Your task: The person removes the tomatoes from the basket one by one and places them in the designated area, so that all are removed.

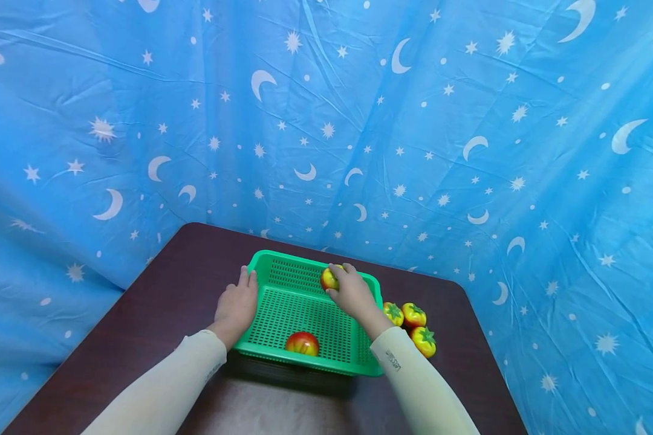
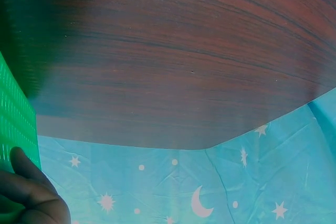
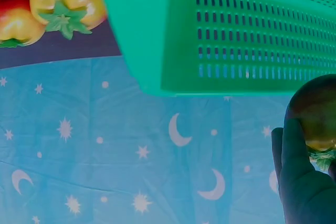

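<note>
A green plastic basket (image 1: 305, 302) with slotted walls stands on the dark wooden table. My left hand (image 1: 237, 306) holds its left rim, and in the left wrist view its bent fingers (image 2: 32, 174) touch the outer wall. My right hand (image 1: 354, 294) grips a red-and-yellow tomato (image 1: 329, 280) above the far right part of the basket. The green leafy top of this tomato (image 3: 315, 111) points down in the right wrist view. Another tomato (image 1: 303, 343) lies inside by the near wall.
Several more tomatoes (image 1: 424, 341) with green star-shaped tops sit together on the table (image 1: 163, 284), just outside the basket's right wall. A blue curtain (image 1: 326, 151) with moons and stars hangs behind and beside the table.
</note>
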{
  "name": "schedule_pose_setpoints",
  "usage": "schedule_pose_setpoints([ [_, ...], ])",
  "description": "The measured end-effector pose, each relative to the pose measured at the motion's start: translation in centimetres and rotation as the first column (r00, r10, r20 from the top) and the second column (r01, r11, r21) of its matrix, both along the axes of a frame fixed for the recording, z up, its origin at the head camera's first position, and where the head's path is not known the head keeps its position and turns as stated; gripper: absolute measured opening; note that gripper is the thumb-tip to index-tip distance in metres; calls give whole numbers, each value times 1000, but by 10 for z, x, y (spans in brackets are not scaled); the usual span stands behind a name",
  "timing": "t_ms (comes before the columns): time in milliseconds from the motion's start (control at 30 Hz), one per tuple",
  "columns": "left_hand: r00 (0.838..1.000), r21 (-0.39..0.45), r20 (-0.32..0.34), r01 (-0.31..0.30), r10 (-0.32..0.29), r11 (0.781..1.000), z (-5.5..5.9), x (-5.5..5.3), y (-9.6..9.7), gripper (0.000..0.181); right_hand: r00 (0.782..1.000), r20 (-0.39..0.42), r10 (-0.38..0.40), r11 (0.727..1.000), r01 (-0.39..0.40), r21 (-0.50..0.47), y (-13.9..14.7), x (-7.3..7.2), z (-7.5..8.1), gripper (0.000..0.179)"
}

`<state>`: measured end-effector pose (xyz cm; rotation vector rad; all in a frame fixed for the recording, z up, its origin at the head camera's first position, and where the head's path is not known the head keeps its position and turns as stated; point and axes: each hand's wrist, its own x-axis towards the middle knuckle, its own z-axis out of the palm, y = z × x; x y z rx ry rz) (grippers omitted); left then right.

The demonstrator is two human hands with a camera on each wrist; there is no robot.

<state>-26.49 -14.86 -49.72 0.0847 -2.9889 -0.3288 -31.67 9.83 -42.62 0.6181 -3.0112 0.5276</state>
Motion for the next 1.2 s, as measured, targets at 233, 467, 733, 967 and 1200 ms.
schedule_pose_setpoints([
  [233,1000,13,13,-3,3,1000,1,0,0,67,999,-18,-39,998,38,-47,13,6,9,62],
  [467,1000,19,10,-5,5,1000,1,1,-1,63,996,-19,-91,995,90,-48,26,6,11,63],
  [733,1000,14,14,0,0,1000,0,0,0,63,993,-18,-114,992,112,-61,43,12,15,63],
  [967,999,38,37,-5,3,999,2,0,0,63,989,-62,-136,989,133,-61,60,17,17,63],
  [1200,999,28,34,-5,4,1000,2,0,-1,64,982,-74,-173,983,168,-75,77,22,16,64],
])
